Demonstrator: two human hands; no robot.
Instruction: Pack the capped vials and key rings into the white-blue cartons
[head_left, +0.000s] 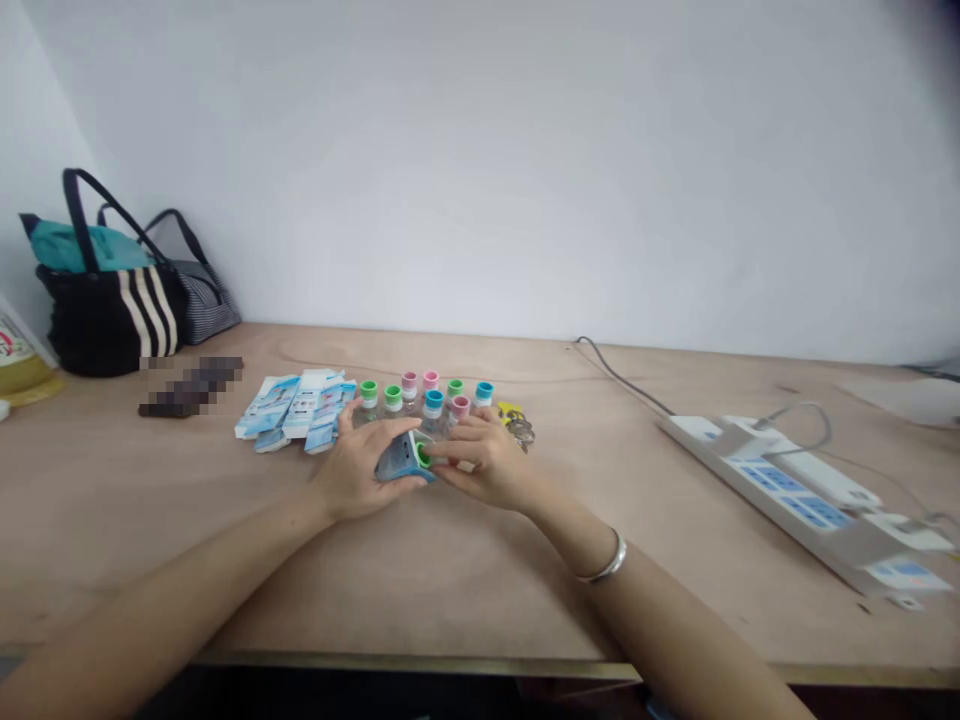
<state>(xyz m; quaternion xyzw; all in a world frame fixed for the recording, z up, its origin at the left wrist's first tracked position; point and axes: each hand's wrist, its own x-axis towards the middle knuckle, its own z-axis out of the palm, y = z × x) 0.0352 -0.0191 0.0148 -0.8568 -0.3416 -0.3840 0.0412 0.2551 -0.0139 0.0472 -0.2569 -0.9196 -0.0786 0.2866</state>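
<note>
My left hand [360, 465] is closed round a small blue-and-white carton [397, 457], which lies tilted with its open end toward the right. Inside that end shows the green cap of a bottle [424, 455]. The fingers of my right hand [484, 460] press against this cap, partly hiding it. Just behind my hands stand several clear bottles with green, pink and blue caps [433, 398], their lower parts partly covered by my fingers. To the left of them lie several flattened blue-and-white cartons [304, 408] in an overlapping pile.
Metal rings with a yellow piece [519, 425] lie right of the bottles. A white power strip [795, 490] with plugs and cables spans the right side. Bags [112, 310], a dark blurred object [195, 385] and a jug of yellow liquid [26, 365] are at left.
</note>
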